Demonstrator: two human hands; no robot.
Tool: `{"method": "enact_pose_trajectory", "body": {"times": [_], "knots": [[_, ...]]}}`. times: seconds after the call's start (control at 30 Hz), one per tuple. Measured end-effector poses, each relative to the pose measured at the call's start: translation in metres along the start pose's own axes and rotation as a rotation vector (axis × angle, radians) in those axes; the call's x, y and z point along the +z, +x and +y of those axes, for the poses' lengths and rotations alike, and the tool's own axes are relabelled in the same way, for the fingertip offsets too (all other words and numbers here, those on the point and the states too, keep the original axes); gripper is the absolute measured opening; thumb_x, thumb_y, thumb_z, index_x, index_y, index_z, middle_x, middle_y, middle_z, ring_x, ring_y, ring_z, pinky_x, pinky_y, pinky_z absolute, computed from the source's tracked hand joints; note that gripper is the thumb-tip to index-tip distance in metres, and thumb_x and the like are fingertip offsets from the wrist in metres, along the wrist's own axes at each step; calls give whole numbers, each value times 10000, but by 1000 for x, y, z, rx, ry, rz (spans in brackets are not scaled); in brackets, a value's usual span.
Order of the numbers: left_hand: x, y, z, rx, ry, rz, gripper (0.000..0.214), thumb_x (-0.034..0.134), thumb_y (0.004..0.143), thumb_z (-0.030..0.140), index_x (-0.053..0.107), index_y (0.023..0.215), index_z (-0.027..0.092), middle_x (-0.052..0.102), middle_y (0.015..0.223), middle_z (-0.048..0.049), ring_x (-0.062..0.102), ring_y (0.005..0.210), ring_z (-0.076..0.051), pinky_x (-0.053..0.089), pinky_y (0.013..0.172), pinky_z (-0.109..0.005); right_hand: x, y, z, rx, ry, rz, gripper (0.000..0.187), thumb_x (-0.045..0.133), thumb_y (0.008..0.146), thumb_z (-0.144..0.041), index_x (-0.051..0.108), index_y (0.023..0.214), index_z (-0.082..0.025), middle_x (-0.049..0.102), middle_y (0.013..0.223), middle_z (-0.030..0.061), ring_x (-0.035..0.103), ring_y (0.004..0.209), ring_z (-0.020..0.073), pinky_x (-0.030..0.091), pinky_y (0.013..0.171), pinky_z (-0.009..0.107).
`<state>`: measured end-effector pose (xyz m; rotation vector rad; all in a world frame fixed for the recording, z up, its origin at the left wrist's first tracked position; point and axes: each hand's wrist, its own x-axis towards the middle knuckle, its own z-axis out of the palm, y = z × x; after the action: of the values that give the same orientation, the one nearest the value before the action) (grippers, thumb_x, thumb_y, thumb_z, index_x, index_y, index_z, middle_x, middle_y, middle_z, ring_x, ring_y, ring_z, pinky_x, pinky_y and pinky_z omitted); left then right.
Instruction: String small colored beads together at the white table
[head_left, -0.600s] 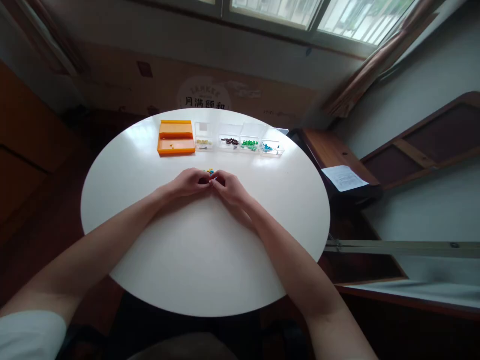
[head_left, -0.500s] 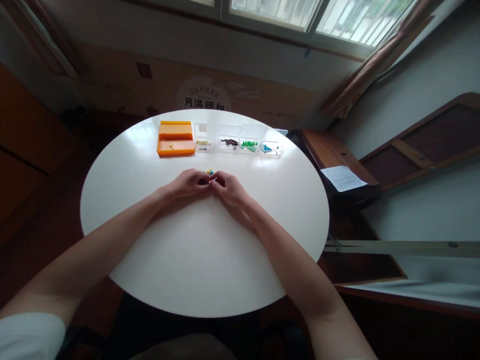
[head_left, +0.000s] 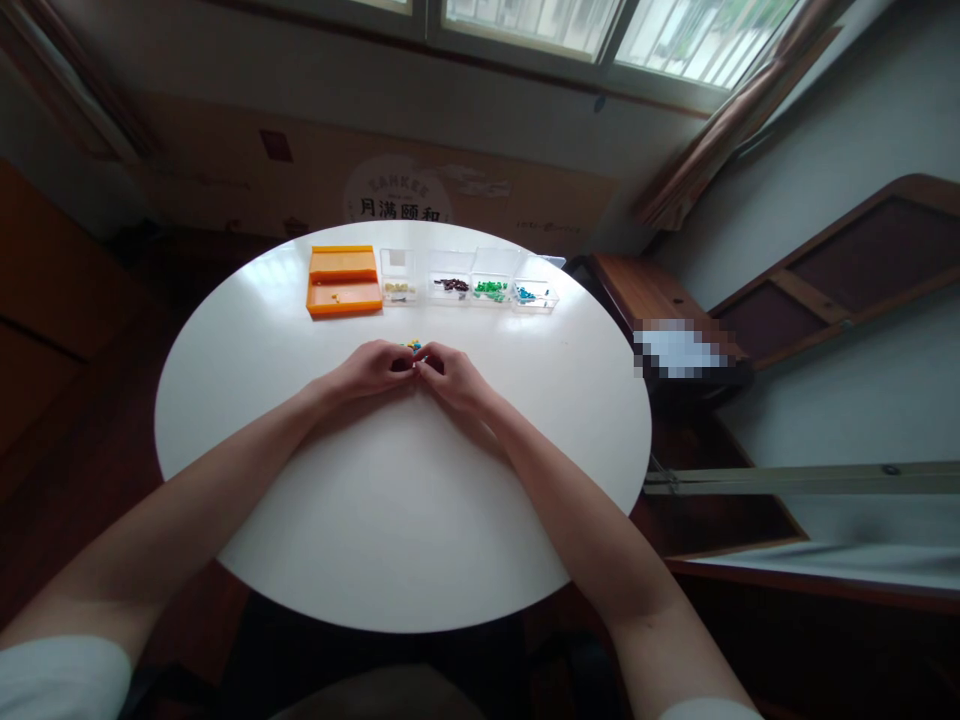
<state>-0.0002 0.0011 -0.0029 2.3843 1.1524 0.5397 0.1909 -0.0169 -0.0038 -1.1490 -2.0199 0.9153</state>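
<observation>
My left hand [head_left: 375,366] and my right hand [head_left: 452,373] meet over the middle of the white round table [head_left: 405,510]. Fingertips of both are pinched together around a small cluster of yellow and blue pieces [head_left: 413,346], which look like tiny building bricks. Only the cluster's top shows above my fingers; the rest is hidden behind them. Each hand is closed, and both appear to grip this one cluster.
Beyond my hands stands an orange tray [head_left: 344,309] with a few yellow bits. To its right are clear lidded boxes holding pale yellow pieces [head_left: 398,288], dark brown pieces [head_left: 451,286], green pieces [head_left: 491,289] and blue pieces [head_left: 529,294]. A wooden cabinet [head_left: 637,290] stands at the right.
The whole view has shifted slightly, so the table and boxes sit a little further left. Both hands stay together at the cluster, with barely any finger movement.
</observation>
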Motion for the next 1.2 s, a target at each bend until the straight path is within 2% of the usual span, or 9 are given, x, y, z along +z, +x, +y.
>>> {"method": "enact_pose_trajectory", "body": {"times": [0.37,0.63,0.83,0.93,1.03,1.2], "knots": [[1,1,0,7,9,-3,321,509,817,394,666,778,117,579,641,21,439,595,-74,279,564,-199,-1,-1,-1,-5,-8,1,242,514,828,-292,655,967,-154,565,673,-30,476,620,89,370,647,227],[3,0,1,-30,-5,36,305,518,808,375,637,702,116,557,594,20,444,577,-74,270,555,-203,0,1,1,-6,-5,1,236,517,822,-317,639,938,-151,551,658,-34,458,608,87,363,629,229],[2,-1,3,-37,-28,30,310,514,816,390,652,718,131,567,603,16,454,581,-79,265,548,-203,-3,0,4,5,71,-32,256,529,819,-345,643,950,-157,609,712,-11,504,635,98,393,630,233],[2,-1,5,-47,-26,35,320,509,822,407,653,711,144,570,597,17,433,563,-78,257,546,-213,-6,1,4,-18,197,-11,303,546,819,-433,640,823,-144,636,730,20,534,653,105,415,643,240],[2,-1,7,-48,11,53,351,496,828,420,584,629,145,525,561,21,393,538,-73,240,538,-223,-7,2,4,-5,251,47,463,540,805,-577,609,650,-146,596,615,19,500,575,96,403,600,243],[2,-1,8,-39,36,55,344,497,822,393,498,577,151,480,543,23,355,526,-74,232,536,-229,-4,1,4,-30,367,107,681,433,823,-693,457,376,-180,531,496,32,540,578,116,447,670,279]]}}
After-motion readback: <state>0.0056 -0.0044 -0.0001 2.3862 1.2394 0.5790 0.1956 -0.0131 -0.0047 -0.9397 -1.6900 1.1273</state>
